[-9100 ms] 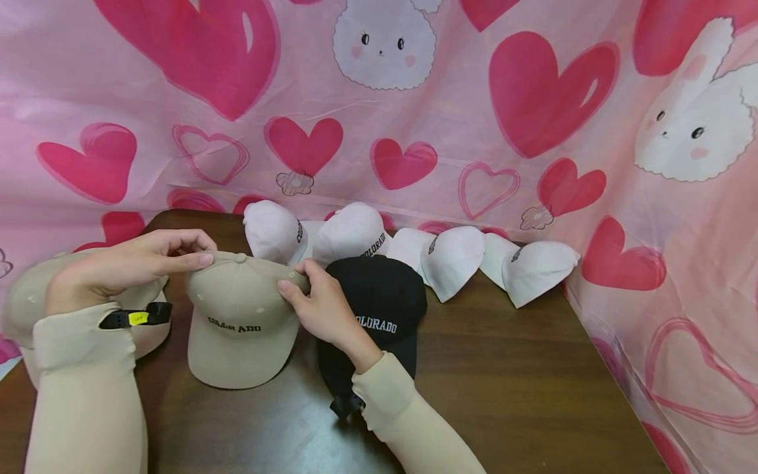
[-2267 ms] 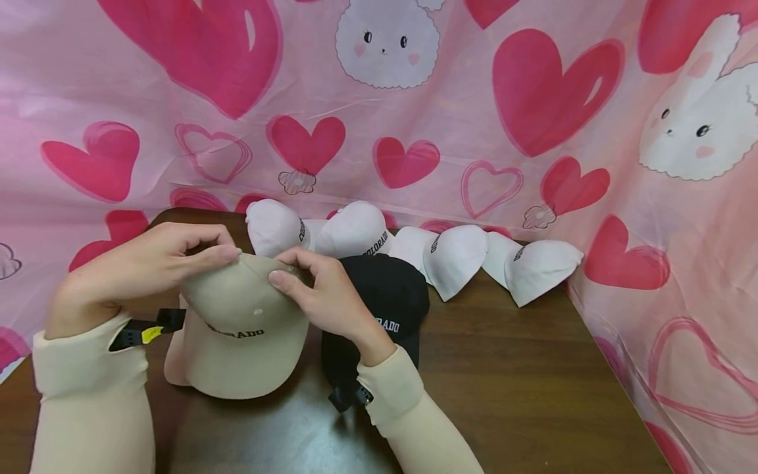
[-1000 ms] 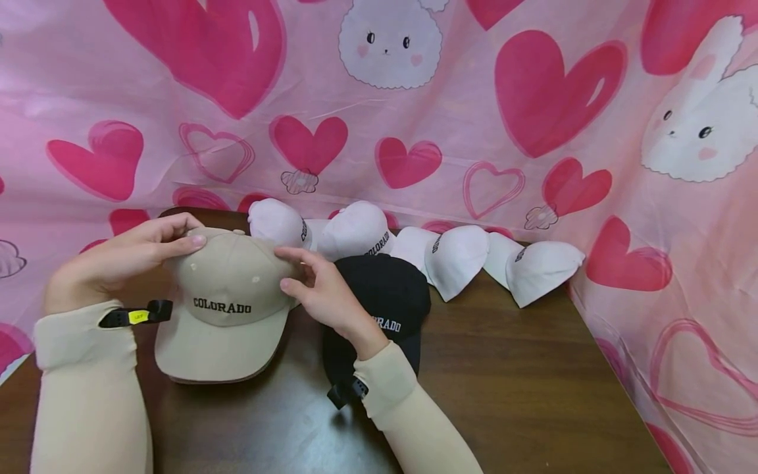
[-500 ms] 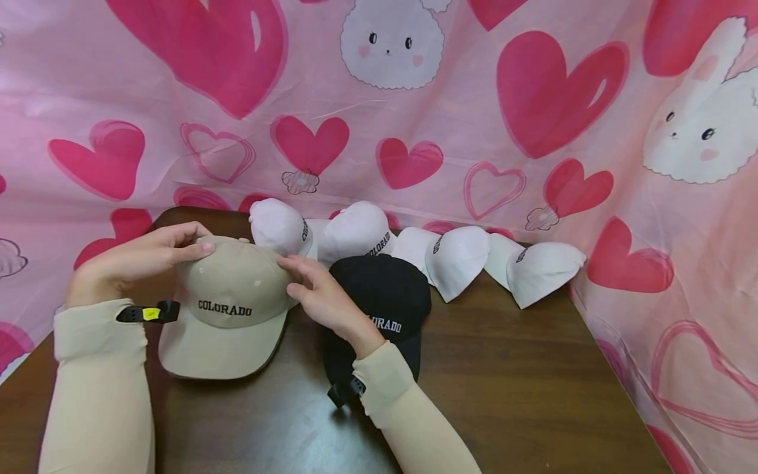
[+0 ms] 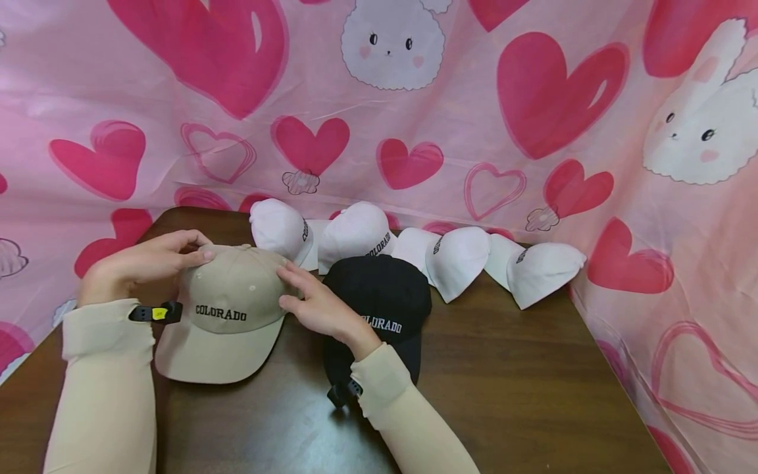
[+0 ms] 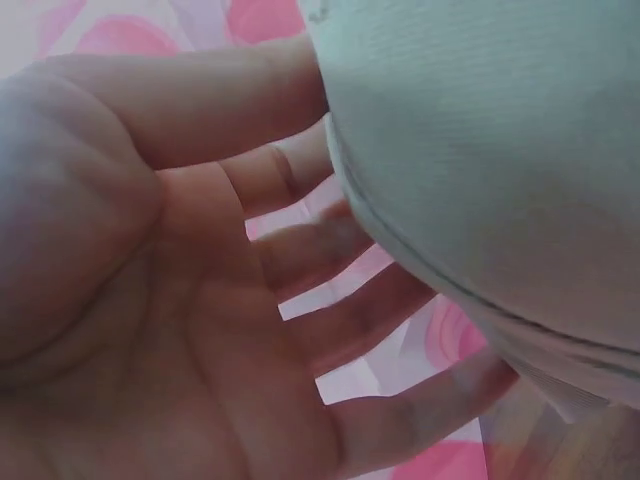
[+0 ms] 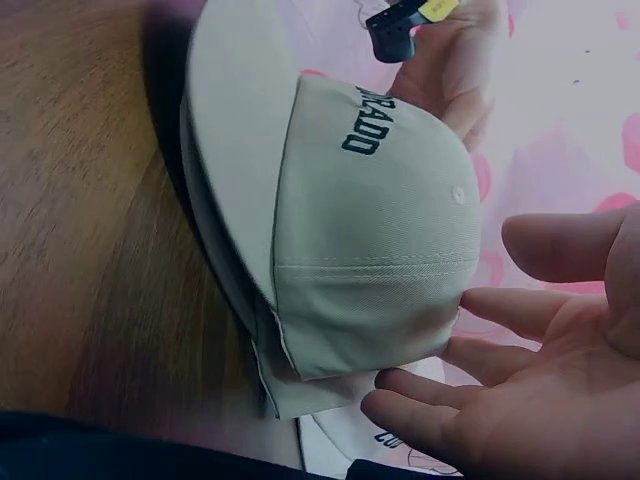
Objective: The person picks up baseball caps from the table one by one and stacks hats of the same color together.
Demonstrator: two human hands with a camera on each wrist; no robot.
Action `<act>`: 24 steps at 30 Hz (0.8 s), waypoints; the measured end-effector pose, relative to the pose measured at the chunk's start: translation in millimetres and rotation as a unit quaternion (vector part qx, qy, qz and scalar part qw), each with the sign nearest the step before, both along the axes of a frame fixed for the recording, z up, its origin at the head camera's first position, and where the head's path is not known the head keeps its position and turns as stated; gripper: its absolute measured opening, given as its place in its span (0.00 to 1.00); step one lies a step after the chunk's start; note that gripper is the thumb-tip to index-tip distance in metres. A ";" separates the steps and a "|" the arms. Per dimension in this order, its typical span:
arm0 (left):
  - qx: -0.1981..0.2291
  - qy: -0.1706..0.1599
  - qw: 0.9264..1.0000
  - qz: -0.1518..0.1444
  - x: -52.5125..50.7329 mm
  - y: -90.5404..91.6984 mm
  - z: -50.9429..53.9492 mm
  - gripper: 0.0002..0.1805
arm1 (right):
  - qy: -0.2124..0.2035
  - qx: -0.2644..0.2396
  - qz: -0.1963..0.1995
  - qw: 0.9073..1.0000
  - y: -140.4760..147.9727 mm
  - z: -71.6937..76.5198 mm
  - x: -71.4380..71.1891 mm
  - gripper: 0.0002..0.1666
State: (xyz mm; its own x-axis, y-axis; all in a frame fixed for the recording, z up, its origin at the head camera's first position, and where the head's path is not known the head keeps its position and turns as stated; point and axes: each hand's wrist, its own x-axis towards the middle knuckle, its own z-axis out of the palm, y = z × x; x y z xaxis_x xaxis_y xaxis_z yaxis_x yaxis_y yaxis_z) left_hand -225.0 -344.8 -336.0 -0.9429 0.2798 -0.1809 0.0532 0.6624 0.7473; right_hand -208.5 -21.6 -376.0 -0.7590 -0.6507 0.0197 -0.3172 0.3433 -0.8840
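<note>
A beige baseball cap point(image 5: 231, 303) lettered COLORADO sits over another beige cap point(image 7: 285, 400), whose edge shows beneath it in the right wrist view. At the crown's left back, my left hand point(image 5: 148, 263) touches the cap with its thumb on top. In the left wrist view its fingers are spread and nearly straight, their tips hidden behind the fabric. My right hand point(image 5: 322, 306) rests extended fingertips against the crown's right side, thumb apart from the fingers. Just under the right wrist lies a black COLORADO cap point(image 5: 385, 283), partly covered by that hand and forearm.
Several white caps stand in a row along the back of the table, among them a leftmost cap point(image 5: 275, 227) and a rightmost cap point(image 5: 541, 270). Brown wooden table point(image 5: 503, 395) extends to the right. A pink heart-patterned cloth point(image 5: 456, 112) hangs behind.
The beige cap held at the left has come down over another beige cap, then settled slightly lower. Both hands have stayed at its sides, the right fingers straightening.
</note>
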 end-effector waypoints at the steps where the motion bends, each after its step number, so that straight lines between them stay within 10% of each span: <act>1: -0.017 0.008 1.000 0.000 -0.2 -0.7 -0.5 0.21 | 0.010 0.014 0.002 1.000 -0.5 -0.4 0.1 0.36; 8: -0.016 -0.010 1.000 0.004 -1.2 -1.1 -3.1 0.21 | 0.082 0.097 0.005 0.992 -3.6 -1.9 3.3 0.40; 24: -0.060 -0.011 0.998 0.012 0.4 -11.3 -1.6 0.21 | 0.082 0.142 0.074 0.984 -6.6 -6.1 5.5 0.42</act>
State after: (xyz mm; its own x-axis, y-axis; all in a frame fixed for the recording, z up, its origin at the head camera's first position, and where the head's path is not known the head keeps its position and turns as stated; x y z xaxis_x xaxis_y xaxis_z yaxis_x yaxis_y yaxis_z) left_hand -224.6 -356.1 -337.6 -0.9446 0.2324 -0.2319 0.0210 0.7477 0.6637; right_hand -203.0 -28.1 -382.1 -0.6578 -0.7504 -0.0648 -0.5125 0.5089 -0.6916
